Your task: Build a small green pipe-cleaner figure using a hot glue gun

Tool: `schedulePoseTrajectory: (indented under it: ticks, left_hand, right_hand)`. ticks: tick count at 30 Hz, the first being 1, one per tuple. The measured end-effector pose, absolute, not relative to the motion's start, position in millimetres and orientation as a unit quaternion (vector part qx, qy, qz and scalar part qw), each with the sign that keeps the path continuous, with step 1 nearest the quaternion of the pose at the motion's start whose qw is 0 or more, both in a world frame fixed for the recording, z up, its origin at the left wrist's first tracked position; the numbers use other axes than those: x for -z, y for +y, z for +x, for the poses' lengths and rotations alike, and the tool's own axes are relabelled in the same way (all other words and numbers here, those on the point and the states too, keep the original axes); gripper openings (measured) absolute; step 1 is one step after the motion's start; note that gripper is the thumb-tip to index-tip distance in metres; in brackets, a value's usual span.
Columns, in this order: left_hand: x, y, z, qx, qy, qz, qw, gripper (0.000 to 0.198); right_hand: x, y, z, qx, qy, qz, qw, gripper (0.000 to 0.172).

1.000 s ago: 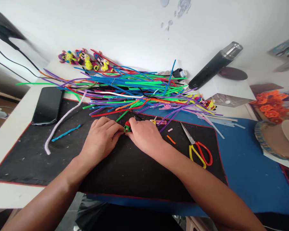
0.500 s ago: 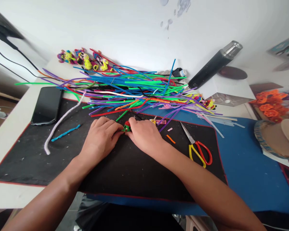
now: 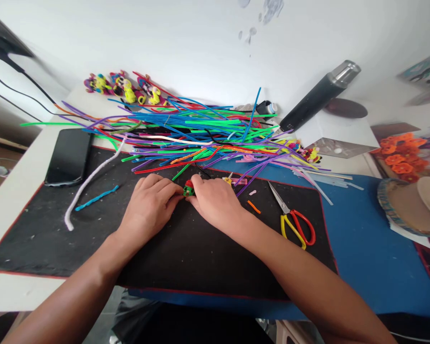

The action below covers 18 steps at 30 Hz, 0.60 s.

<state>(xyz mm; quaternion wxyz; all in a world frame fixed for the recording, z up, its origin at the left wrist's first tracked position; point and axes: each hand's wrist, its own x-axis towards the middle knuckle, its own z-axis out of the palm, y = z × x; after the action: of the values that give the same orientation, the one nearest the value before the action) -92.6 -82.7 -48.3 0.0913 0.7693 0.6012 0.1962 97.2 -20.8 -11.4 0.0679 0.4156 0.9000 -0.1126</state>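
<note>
A small red and green pipe-cleaner figure (image 3: 188, 189) is pinched between my two hands over the black mat (image 3: 200, 253). My left hand (image 3: 148, 200) grips its left side with thumb and forefinger. From the right, my right hand (image 3: 215, 198) closes on it, and the fingers hide much of the figure. Just beyond my right hand lie a small yellow piece (image 3: 229, 179) and a pink tube-like item (image 3: 241, 181). A short orange pipe-cleaner piece (image 3: 254, 207) and a tiny pink scrap (image 3: 252, 192) rest to the right.
Scissors (image 3: 290, 215) with red and yellow handles lie right. Behind my hands spreads a pile of coloured pipe cleaners (image 3: 200, 126). A phone (image 3: 69, 156), a white strip (image 3: 89, 184) and a twisted blue piece (image 3: 97, 198) are left. A dark flask (image 3: 318, 95) leans at the back right.
Almost nothing differs. Both hands keep their hold on the small figure, which shows slightly more between the fingers.
</note>
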Motion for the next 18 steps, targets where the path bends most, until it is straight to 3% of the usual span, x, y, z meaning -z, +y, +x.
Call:
schedulePoseTrajectory:
  ticks: [18]
  left_hand:
    - [51.7, -82.0, -95.2, -0.202, 0.575, 0.791, 0.053, 0.022]
  right_hand:
    - [15.4, -20.5, 98.0, 0.111, 0.903, 0.409, 0.062, 0.028]
